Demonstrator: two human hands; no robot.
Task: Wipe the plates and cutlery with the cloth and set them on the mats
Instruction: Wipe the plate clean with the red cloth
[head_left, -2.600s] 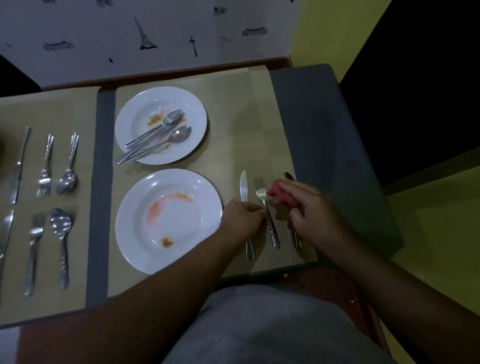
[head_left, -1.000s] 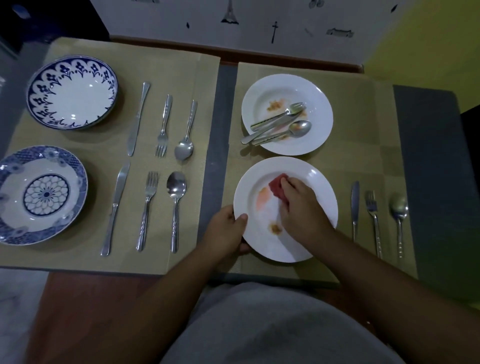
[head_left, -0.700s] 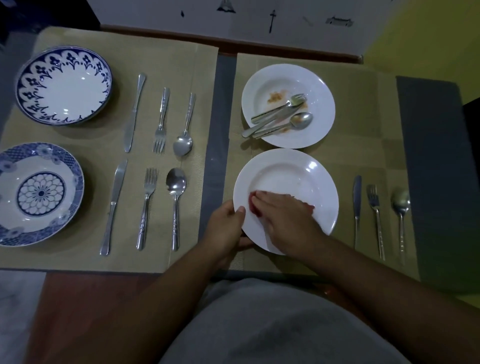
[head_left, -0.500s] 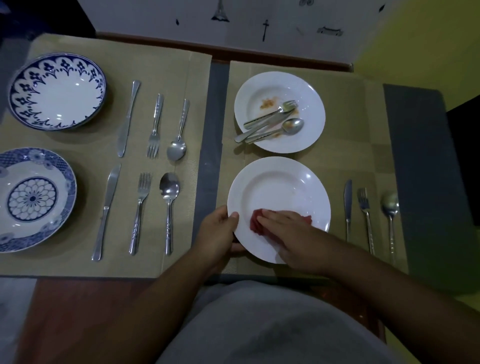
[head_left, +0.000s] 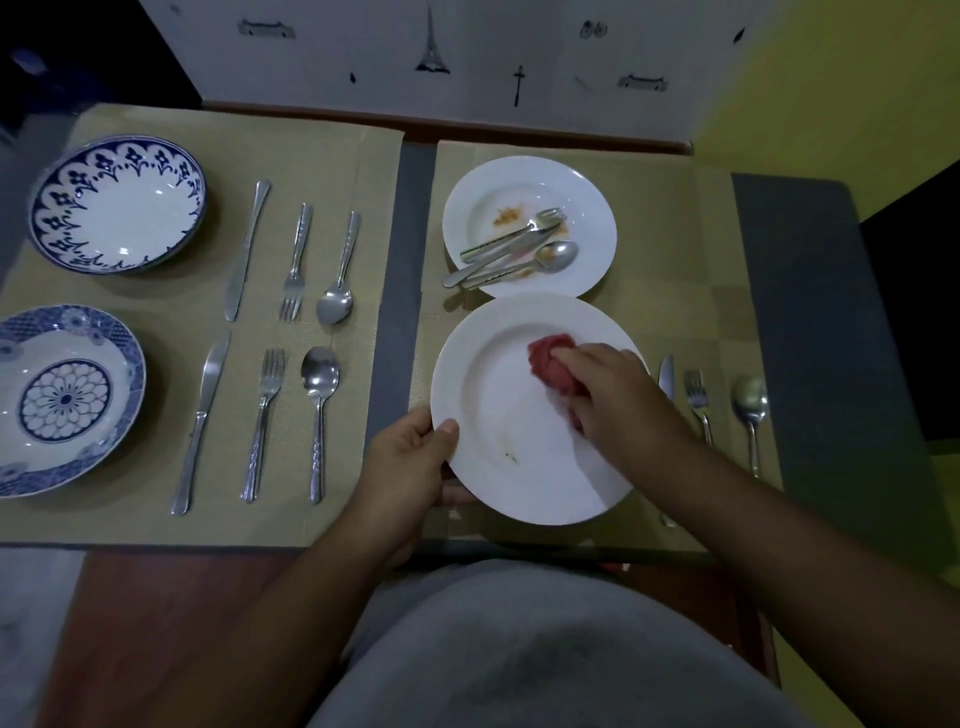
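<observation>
My left hand (head_left: 410, 462) grips the near-left rim of a white plate (head_left: 498, 415), lifted a little and tilted above the right mat (head_left: 670, 260). My right hand (head_left: 618, 395) presses a red cloth (head_left: 550, 358) onto the plate's upper middle. A small brown speck remains near the plate's lower left. Behind it a second white plate (head_left: 587, 208) carries food smears and a fork, knife and spoon (head_left: 511, 249). To the right of the held plate lie a knife (head_left: 666, 374), a fork (head_left: 698, 402) and a spoon (head_left: 749, 402).
The left mat (head_left: 322, 150) holds two blue-patterned plates (head_left: 117, 202) (head_left: 65, 397) and two rows of knife, fork and spoon (head_left: 291, 262) (head_left: 262, 423). A grey strip (head_left: 397, 291) separates the mats. A patterned wall stands behind the table; my grey-clothed lap is below.
My right hand has carried the cloth from the plate's near edge up to its upper middle. The orange smears are gone from the plate. My left hand now holds the plate raised and tilted.
</observation>
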